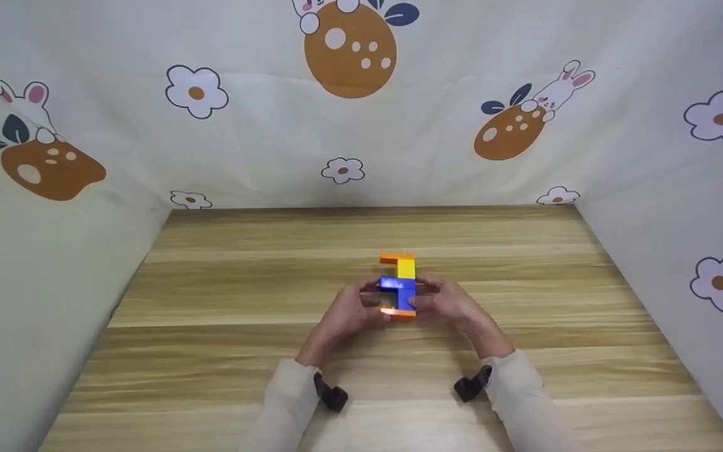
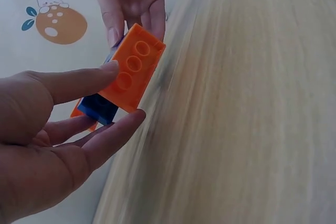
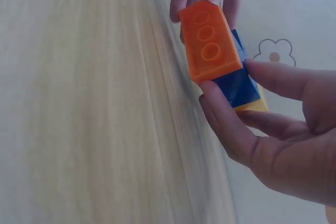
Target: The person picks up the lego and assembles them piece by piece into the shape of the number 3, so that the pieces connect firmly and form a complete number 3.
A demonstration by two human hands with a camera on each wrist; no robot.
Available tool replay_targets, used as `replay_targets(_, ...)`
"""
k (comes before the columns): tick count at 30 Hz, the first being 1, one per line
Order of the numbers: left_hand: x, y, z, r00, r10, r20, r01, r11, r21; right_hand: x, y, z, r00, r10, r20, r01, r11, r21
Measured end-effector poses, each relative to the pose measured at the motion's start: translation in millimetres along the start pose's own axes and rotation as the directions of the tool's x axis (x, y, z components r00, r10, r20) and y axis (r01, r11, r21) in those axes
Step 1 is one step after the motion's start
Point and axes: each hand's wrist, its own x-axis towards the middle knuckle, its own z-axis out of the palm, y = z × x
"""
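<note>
- A small stack of plastic building bricks (image 1: 400,285) is held above the middle of a wooden table (image 1: 223,295), between two hands, in front of a cloth backdrop (image 1: 349,113) printed with rabbits and flowers.
- From the head view the stack shows an orange brick at the far end, then yellow, then blue, with an orange brick (image 2: 132,69) nearest the person; the wrist views show that near brick's hollow underside with three round tubes.
- The left hand (image 1: 352,311) grips the stack's left side: its thumb (image 2: 79,82) lies along the orange brick's edge and its fingers curl in beneath the blue brick (image 2: 100,107), partly closed around the piece.
- The right hand (image 1: 446,302) grips the right side: its thumb (image 3: 278,77) presses on the blue brick and a finger (image 3: 226,124) wraps under the orange one, the hand half closed on the stack.
- Pale sleeves (image 1: 518,389) cover both forearms, each with a dark wrist mount.
</note>
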Motion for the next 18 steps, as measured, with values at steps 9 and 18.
replay_targets(9, 1.9, 0.5, 1.4, 0.995, -0.098, -0.036, 0.101, 0.99, 0.099, 1.1, 1.0, 2.5, 0.999, 0.053, -0.011, -0.053, 0.998, 0.019)
replay_targets(18, 2.1, -1.0, 2.2, 0.99, -0.133, -0.04, 0.136, 0.987, 0.089, 1.3, 3.8, 3.0, 0.999, 0.042, 0.002, -0.042, 0.999, 0.013)
